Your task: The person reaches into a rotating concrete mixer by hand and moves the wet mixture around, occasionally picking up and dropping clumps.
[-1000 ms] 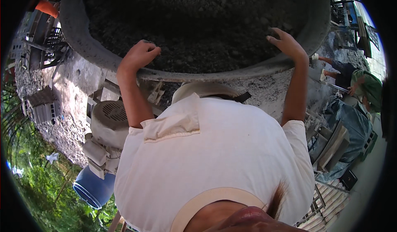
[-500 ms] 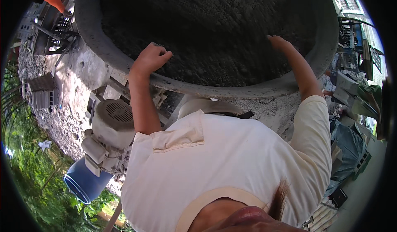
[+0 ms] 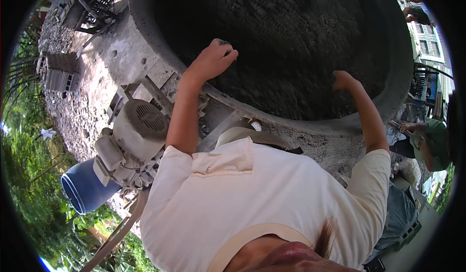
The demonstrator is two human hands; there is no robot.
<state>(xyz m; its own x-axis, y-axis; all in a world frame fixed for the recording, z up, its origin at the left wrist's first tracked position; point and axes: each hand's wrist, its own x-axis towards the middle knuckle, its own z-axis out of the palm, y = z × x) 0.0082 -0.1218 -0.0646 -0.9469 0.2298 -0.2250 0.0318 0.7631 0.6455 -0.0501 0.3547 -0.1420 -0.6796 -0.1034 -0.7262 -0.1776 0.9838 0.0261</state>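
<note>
Inside round tub [image 3: 388, 107], dark gritty mix [image 3: 291, 44] under left hand [image 3: 211, 61], right hand [image 3: 342, 80]

Setting: I saw an outdoor work yard in bright daylight.
Ground: pale rubble and gravel [image 3: 82, 112] lay at left.
Machinery: a grey electric motor [image 3: 138, 126] sat beside a blue barrel [image 3: 85, 189].
Stock: grey concrete blocks [image 3: 58, 73] stood at far left.
Greenery: leafy plants [image 3: 29, 175] filled the lower left.
Buildings: I noted pale facades [image 3: 429, 44] at right.
</note>
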